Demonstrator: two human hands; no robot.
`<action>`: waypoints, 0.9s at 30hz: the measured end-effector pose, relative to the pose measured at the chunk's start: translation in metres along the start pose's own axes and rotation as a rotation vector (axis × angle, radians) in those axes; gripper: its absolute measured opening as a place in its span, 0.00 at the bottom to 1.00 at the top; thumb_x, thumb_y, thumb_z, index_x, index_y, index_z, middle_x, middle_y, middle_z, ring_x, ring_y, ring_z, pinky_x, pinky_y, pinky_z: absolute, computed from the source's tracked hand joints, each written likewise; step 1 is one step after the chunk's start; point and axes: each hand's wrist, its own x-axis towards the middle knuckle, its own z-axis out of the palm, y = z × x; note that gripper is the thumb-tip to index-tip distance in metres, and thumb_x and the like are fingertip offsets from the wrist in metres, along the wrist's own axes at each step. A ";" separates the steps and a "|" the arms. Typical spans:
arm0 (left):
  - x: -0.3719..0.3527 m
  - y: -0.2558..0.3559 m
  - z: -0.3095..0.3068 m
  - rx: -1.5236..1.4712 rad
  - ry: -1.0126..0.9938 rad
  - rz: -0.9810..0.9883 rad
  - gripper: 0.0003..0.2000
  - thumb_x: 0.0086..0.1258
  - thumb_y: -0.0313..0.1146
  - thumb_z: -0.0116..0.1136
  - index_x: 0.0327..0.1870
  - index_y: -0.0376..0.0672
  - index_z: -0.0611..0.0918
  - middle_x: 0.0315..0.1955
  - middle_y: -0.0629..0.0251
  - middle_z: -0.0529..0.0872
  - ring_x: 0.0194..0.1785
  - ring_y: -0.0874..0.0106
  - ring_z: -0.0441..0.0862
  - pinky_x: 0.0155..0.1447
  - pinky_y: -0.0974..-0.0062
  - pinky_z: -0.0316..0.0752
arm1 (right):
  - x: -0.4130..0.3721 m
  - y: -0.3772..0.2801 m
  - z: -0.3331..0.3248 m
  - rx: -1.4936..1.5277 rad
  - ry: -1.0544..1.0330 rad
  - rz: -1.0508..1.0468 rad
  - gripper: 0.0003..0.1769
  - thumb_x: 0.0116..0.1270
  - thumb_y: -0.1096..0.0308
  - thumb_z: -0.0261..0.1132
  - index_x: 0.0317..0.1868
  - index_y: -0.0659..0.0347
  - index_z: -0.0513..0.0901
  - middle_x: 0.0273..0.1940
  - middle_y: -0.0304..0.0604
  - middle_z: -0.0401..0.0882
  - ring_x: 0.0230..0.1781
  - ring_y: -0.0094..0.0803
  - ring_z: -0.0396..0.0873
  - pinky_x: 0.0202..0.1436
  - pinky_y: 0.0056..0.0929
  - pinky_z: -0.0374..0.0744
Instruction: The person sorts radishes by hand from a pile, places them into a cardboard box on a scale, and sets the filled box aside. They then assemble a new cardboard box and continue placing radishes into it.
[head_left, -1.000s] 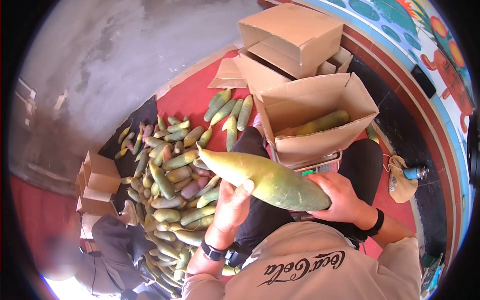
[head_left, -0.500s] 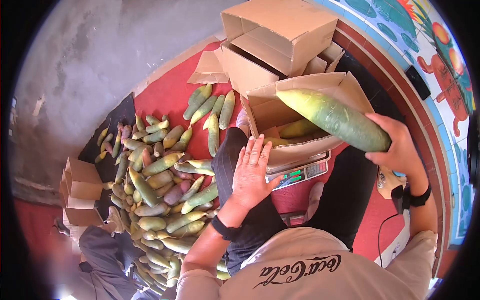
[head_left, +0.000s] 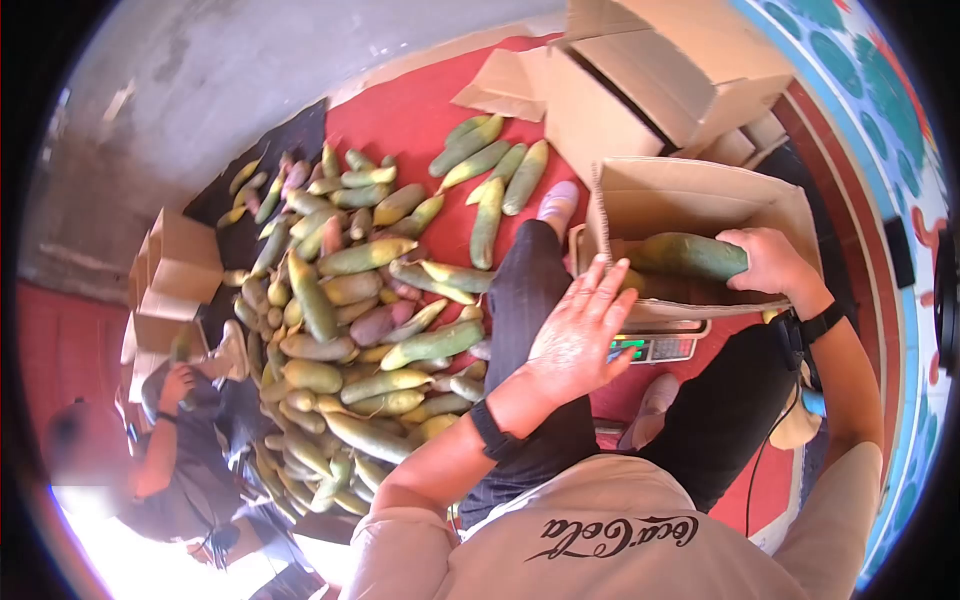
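Note:
A large green radish (head_left: 690, 255) lies low inside the open cardboard box (head_left: 715, 195), with my right hand (head_left: 775, 262) wrapped round its thick end. Part of another radish shows under it, mostly hidden by the near wall. My left hand (head_left: 585, 325) is spread flat, its fingertips at the box's near left corner, and it holds nothing. Beneath the box sits a digital scale (head_left: 668, 347) with a lit green display, whose numbers I cannot read.
A big heap of green radishes (head_left: 370, 340) covers the red floor to my left. Several more lie in a row (head_left: 488, 220) beyond my foot. Other cardboard boxes (head_left: 620, 100) are stacked behind mine. At lower left a co-worker (head_left: 165, 440) sits beside small cartons (head_left: 180, 265).
My right hand has lowered the green radish from above the box into it. The left hand stays spread at the box corner. The view has turned leftward.

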 end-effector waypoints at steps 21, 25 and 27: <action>-0.038 -0.009 -0.029 -0.062 0.436 -0.160 0.27 0.49 0.25 0.65 0.56 0.38 0.75 0.63 0.48 0.68 0.67 0.52 0.66 0.69 0.59 0.63 | -0.148 -0.021 0.048 -0.014 0.714 0.152 0.13 0.62 0.80 0.59 0.49 0.68 0.77 0.43 0.54 0.77 0.44 0.49 0.78 0.52 0.34 0.75; -0.085 -0.038 -0.036 0.052 0.502 -0.463 0.26 0.55 0.27 0.63 0.57 0.36 0.73 0.61 0.47 0.70 0.64 0.50 0.68 0.67 0.60 0.65 | -0.163 -0.016 0.086 -0.040 0.701 0.198 0.14 0.62 0.79 0.59 0.49 0.67 0.77 0.44 0.53 0.77 0.45 0.48 0.77 0.52 0.37 0.75; -0.102 -0.044 -0.034 0.028 0.501 -0.548 0.25 0.55 0.28 0.63 0.57 0.36 0.73 0.61 0.47 0.70 0.65 0.50 0.67 0.68 0.59 0.64 | -0.158 -0.024 0.092 -0.093 0.687 0.194 0.14 0.60 0.80 0.60 0.48 0.65 0.77 0.44 0.52 0.77 0.47 0.48 0.76 0.52 0.39 0.74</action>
